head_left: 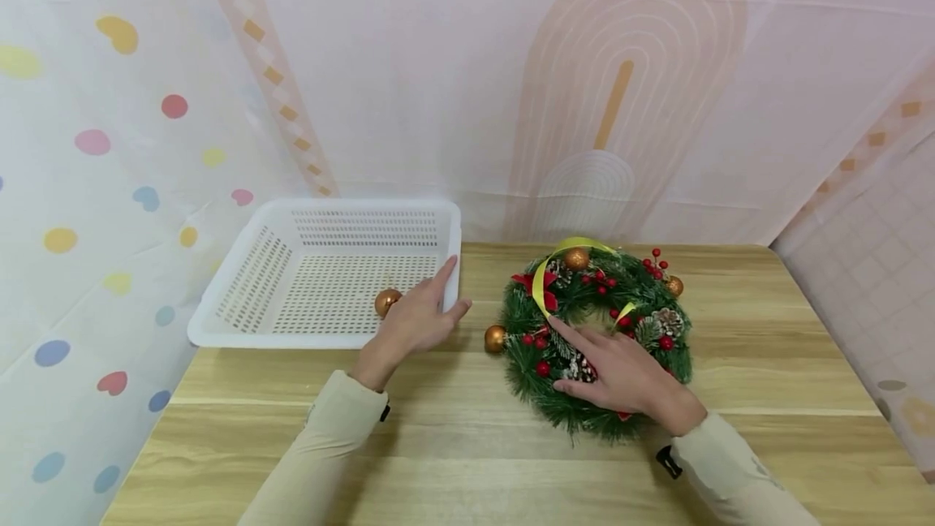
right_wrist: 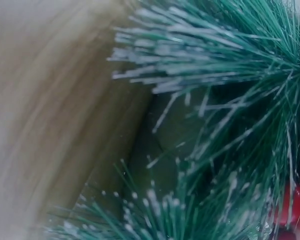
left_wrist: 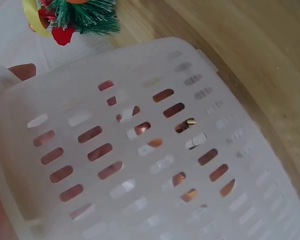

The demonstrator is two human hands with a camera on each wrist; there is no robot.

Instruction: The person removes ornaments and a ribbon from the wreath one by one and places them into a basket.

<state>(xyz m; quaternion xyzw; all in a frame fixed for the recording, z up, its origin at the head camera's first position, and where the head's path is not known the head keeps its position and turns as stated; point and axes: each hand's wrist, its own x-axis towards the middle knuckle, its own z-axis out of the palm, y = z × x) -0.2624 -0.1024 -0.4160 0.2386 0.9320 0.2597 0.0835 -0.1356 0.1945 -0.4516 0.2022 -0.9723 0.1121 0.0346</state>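
The left hand lies over the near right corner of a white rectangular perforated plastic basket, beside a shiny copper-coloured ball, thumb spread wide from a straight index finger, the other fingers too hidden to tell whether they grip. On the wood-grained table, the right hand, thumb and index wide apart, rests on a round green artificial-pine wreath near its yellow ribbon

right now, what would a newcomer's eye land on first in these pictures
Probably the green wreath with red berries and a yellow ribbon on the table, right of centre, under the right hand. Next, the white basket at the left, with a copper ball inside and the left hand at its right side.
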